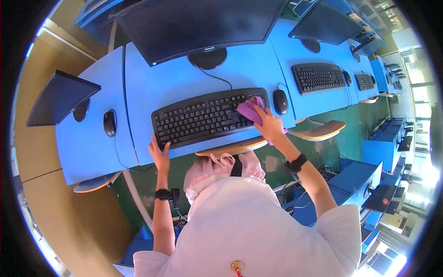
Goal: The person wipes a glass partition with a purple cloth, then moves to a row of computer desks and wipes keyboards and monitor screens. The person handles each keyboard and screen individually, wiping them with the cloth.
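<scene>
A black computer keyboard (204,116) lies slightly tilted on the blue desk (155,83). My left hand (160,154) grips the keyboard's lower left corner, thumb on top near the edge. A purple cloth (252,110) is bunched in my right hand (269,125) and rests over the keys at the keyboard's right end; part of it hangs out below my palm. Just right of the keyboard sits a black mouse (280,102). Behind the keyboard stands a black monitor (207,27) on a round base, with a cable running down to the keyboard.
At left are another monitor (62,100) and a mouse (109,123) with its cord. To the right stand a second keyboard (318,78), a mouse (347,78) and a monitor (325,24). A wooden seat edge (232,147) touches the view below the desk's front edge.
</scene>
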